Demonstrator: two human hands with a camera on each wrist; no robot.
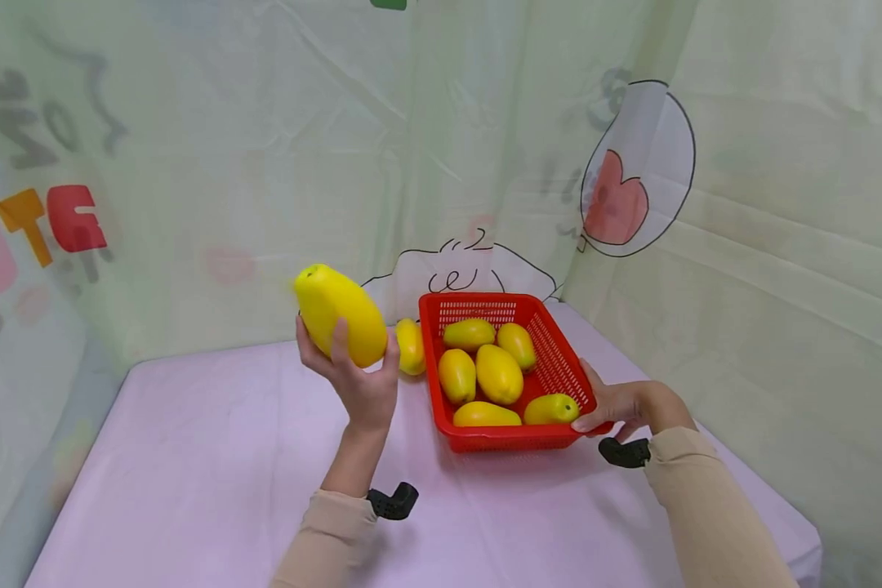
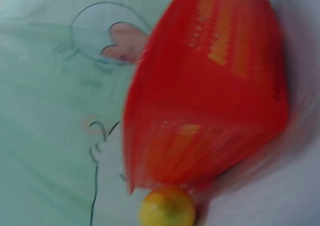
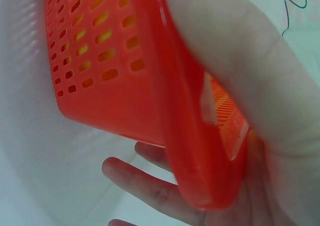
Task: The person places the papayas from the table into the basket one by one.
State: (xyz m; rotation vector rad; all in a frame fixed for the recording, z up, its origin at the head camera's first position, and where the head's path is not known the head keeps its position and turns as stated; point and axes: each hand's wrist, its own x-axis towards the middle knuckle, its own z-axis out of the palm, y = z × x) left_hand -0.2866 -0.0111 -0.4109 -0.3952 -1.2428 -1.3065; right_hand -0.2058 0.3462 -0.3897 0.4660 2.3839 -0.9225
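Note:
My left hand [image 1: 360,388] holds a large yellow mango [image 1: 345,318] up above the table, its fingers and thumb spread around the lower side. Left of centre in the head view, the fruit tilts with its stem end up. My right hand [image 1: 621,404] grips the near right corner of a red plastic basket [image 1: 514,438], thumb over the rim and fingers outside below it. In the right wrist view that basket rim [image 3: 200,186] lies between thumb and fingers. Several yellow mangoes [image 1: 500,374] lie inside the basket. The held mango is out of the left wrist view.
Another yellow mango [image 1: 410,347] lies on the table against the basket's left side. A pale pink cloth [image 1: 191,474] covers the table. Light curtains with printed drawings [image 1: 265,163] hang behind and along both sides.

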